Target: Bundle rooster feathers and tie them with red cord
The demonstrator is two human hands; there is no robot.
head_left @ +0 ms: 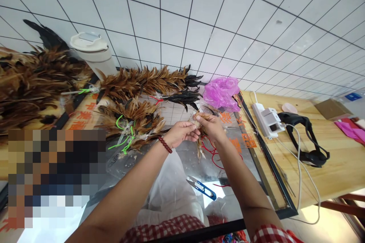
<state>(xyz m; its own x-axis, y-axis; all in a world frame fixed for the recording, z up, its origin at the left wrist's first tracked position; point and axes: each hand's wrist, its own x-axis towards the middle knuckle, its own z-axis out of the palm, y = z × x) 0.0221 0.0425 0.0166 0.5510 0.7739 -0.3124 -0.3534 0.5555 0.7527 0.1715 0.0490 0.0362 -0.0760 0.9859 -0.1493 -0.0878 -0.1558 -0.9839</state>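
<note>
Both hands meet over the framed worktop [173,115]. My left hand [182,133], with a dark red bead bracelet on its wrist, pinches the base of some small light-brown feathers [196,122]. My right hand [209,123] grips the same feathers from the other side; fingers cover much of them. Red cord [212,155] lies in loops under my right wrist. Below the hands are blue-handled thread snips [202,188]. Left of my left hand lies a brown feather bunch with bright green ties [139,117]. Beyond is a dark feather bunch tied with red [182,98].
A long brown feather garland [145,81] runs along the tiled wall. A white lidded tumbler [92,51] stands behind the left feather pile [37,79]. To the right are a pink plastic bag [222,93], a power strip [266,119] with cables, and a black headband [305,140].
</note>
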